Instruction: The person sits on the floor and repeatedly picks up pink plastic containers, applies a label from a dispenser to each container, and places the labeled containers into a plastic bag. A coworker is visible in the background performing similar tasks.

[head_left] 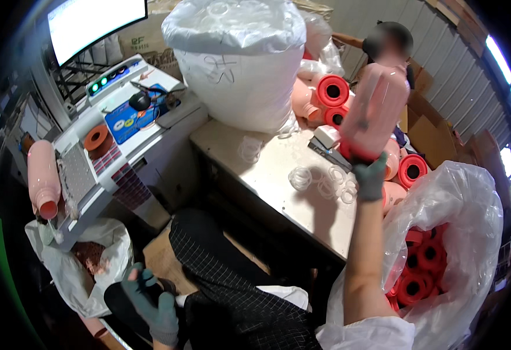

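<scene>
My right hand (370, 177), in a grey-green glove, is raised over the table and grips the red end of a tall pink cylinder (375, 109), holding it upright. Just below it several clear plastic rings (325, 182) lie on the beige table (278, 186). My left hand (150, 303), also gloved, hangs low by my knee with fingers spread and nothing in it. It is near a white bag of reddish scraps (89, 256) on the floor. My legs in checked trousers sit between the two.
A big clear bag of pink cylinders with red ends (442, 256) stands at my right. More such cylinders (332, 93) lie on the table by a large white sack (241, 64). A machine with a screen (92, 20) stands left; a person sits behind the table.
</scene>
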`<state>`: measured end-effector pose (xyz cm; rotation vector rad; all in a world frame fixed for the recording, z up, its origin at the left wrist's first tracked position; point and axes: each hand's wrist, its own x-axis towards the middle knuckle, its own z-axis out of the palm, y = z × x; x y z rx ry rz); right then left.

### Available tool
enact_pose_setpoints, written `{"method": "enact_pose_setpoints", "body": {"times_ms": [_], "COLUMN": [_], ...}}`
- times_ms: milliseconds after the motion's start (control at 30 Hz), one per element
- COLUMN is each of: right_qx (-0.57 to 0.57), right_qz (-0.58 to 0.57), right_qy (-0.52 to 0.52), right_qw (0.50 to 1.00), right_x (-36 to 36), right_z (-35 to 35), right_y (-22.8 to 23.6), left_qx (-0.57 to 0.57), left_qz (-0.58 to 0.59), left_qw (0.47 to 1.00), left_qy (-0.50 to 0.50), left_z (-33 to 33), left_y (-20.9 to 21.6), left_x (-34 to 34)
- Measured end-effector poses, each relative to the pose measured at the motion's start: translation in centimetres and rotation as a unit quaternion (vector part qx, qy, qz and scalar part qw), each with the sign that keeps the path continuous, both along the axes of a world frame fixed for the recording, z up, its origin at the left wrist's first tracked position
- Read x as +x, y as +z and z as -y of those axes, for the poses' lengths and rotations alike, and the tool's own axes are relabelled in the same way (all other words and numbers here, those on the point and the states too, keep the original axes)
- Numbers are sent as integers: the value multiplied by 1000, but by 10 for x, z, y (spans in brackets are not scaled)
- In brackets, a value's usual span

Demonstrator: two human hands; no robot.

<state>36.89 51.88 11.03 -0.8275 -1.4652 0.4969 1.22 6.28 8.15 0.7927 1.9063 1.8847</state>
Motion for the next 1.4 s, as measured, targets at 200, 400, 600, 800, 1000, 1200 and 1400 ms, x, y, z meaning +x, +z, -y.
{"method": "enact_pose_setpoints", "body": {"times_ms": [200, 400, 600, 800, 1000, 1200, 1400], "right_qx": [-219, -260, -303, -45, -62, -283, -351], "right_qz": [-546, -136, 105, 67, 191, 301, 279], "right_qy": [91, 318, 466, 389, 402, 358, 352], "right_qw": [803, 902, 825, 918, 894, 837, 822], "right_x": [93, -82, -199, -198, -179, -145, -159], "right_z": [-164, -21, 188, 184, 185, 227, 211], "right_y": [30, -42, -67, 30, 18, -176, -174], "left_qx": [-147, -261, -153, 89, 7, -225, -228], "left_qz": [-132, -427, 75, 30, -116, -262, -270], "left_qw": [974, 862, 985, 979, 963, 938, 933], "left_qy": [-111, -77, -7, -181, -244, -34, 65], "left_z": [6, -12, -67, -197, -209, -57, 42], "left_y": [-50, -138, -109, 0, -5, -78, -103], "left_x": [1, -15, -23, -5, 3, -4, 4]}}
